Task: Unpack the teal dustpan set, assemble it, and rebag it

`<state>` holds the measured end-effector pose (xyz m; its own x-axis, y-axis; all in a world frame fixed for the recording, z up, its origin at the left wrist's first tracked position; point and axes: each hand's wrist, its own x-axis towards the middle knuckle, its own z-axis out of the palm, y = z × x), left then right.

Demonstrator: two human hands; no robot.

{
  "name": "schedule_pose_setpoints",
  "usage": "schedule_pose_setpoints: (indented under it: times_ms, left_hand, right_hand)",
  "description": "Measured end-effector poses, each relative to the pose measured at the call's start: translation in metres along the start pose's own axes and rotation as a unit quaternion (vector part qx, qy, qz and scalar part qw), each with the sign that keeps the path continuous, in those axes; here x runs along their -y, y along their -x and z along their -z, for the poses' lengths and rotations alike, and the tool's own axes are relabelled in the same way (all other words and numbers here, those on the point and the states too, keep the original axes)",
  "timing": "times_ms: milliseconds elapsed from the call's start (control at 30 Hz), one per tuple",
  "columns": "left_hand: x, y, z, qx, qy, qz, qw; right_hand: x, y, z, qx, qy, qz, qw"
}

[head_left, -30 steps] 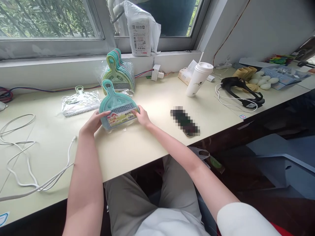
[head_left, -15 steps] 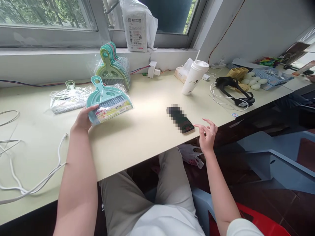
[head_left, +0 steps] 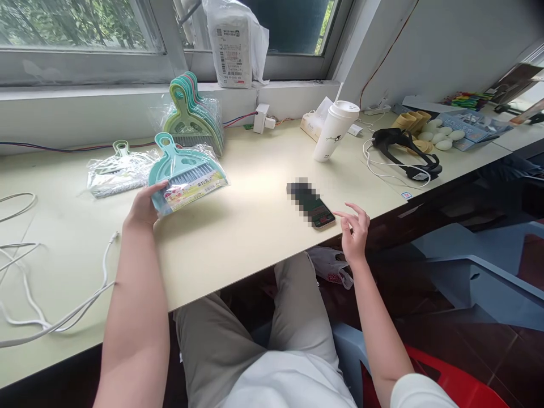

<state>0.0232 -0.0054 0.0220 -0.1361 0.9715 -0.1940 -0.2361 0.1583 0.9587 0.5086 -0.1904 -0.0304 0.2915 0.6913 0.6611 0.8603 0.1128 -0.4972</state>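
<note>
My left hand (head_left: 144, 207) grips the lower left corner of a turquoise dustpan and brush set (head_left: 187, 175) in clear wrapping, thumb on the front and the other fingers hidden behind. The set is tilted, its handle toward the window. Close to its left lies a flat clear-wrapped set (head_left: 121, 170) with a pale green handle. Behind stands a stack of dustpan sets (head_left: 193, 116), green in front. My right hand (head_left: 355, 231) holds nothing; its fingers are apart, the index fingertip at the near end of a phone (head_left: 322, 214) lying on the table. Whether it touches cannot be told.
A white paper cup (head_left: 335, 131) with a straw stands beside a tissue box (head_left: 313, 123). To the right lie a black head strap (head_left: 406, 153) and white egg-shaped pieces (head_left: 442, 136). White cables (head_left: 76, 317) cross the table (head_left: 221, 249) at left. A wrapped package (head_left: 233, 51) sits on the sill.
My right hand has shifted slightly left, its fingers a little less spread. My left hand keeps its grip on the turquoise set, which stays nearly in place. The view has moved slightly.
</note>
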Motion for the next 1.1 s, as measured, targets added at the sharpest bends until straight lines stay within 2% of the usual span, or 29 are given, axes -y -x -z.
schedule_pose_setpoints:
  times_ms: [67, 167, 300, 367, 433, 567, 633, 733, 900, 1033, 1100]
  left_hand:
    - [0.0, 0.0, 0.0, 0.009, 0.03, 0.006, 0.999]
    - [0.001, -0.001, 0.002, 0.019, 0.05, 0.002, 0.999]
    - [0.002, -0.003, 0.004, 0.01, 0.058, 0.006, 0.998]
    - [0.002, -0.004, 0.004, 0.011, 0.058, 0.007, 0.998]
    - [0.003, -0.006, 0.003, 0.018, 0.056, 0.004, 0.998]
    - [0.005, -0.008, 0.001, 0.048, 0.03, 0.009, 0.998]
    - [0.006, -0.009, 0.001, 0.057, 0.021, 0.004, 0.998]
    - [0.007, -0.011, 0.002, 0.058, 0.026, -0.013, 0.998]
    - [0.009, -0.013, 0.002, 0.043, 0.048, -0.025, 0.998]
    - [0.01, -0.014, 0.001, 0.031, 0.074, -0.048, 0.996]
    - [0.01, -0.013, 0.002, 0.023, 0.096, -0.071, 0.993]
  right_hand:
    - [0.014, -0.007, -0.003, -0.027, -0.026, -0.008, 0.999]
    - [0.042, -0.025, -0.013, -0.026, -0.063, 0.012, 0.998]
    - [0.091, -0.053, -0.044, 0.004, -0.118, 0.021, 0.993]
    - [0.121, -0.066, -0.072, 0.047, -0.164, 0.058, 0.984]
    - [0.153, -0.077, -0.108, 0.091, -0.213, 0.118, 0.966]
    - [0.214, -0.089, -0.188, 0.236, -0.251, 0.24, 0.908]
    - [0.234, -0.088, -0.217, 0.296, -0.236, 0.254, 0.89]
    - [0.244, -0.081, -0.237, 0.299, -0.202, 0.236, 0.902]
    - [0.233, -0.068, -0.229, 0.254, -0.178, 0.227, 0.923]
    - [0.231, -0.069, -0.227, 0.257, -0.211, 0.129, 0.934]
    - [0.231, -0.071, -0.231, 0.286, -0.258, 0.059, 0.921]
